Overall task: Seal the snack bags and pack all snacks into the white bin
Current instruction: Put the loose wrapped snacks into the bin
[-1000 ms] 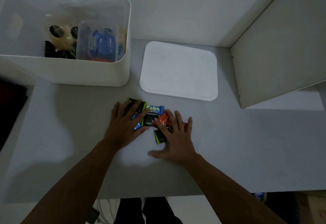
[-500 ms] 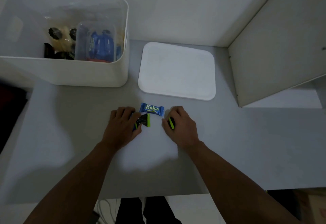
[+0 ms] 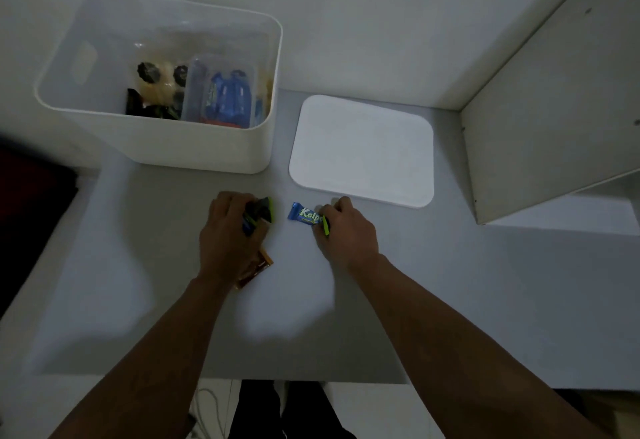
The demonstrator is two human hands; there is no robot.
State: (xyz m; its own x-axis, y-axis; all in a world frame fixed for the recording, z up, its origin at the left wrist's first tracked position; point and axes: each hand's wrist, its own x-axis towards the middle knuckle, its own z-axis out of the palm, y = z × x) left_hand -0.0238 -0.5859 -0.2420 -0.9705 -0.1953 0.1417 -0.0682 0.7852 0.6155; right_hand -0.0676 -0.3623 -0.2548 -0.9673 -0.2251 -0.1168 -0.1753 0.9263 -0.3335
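Note:
The white bin [image 3: 194, 148] stands at the back left of the grey table, with bagged snacks and a clear bag of blue packets [image 3: 227, 99] inside. My left hand [image 3: 228, 234] is closed on a bunch of small snack bars: a black-and-green one [image 3: 265, 208] sticks out past the fingers and a brown one [image 3: 256, 267] shows under the wrist. My right hand [image 3: 346, 231] is closed on a green-edged bar and pinches the end of a blue Kalpa bar [image 3: 304, 215] lying on the table between both hands.
The bin's flat white lid [image 3: 363, 151] lies right of the bin. A white cabinet panel [image 3: 554, 120] rises at the right. The table's front edge runs just above my legs, and a dark object sits off the left edge.
Both hands have closed over the snack bars and drawn apart. The left hand gathered its bars. The right hand reached the blue bar's end. The view shifted, so everything sits lower in frame.

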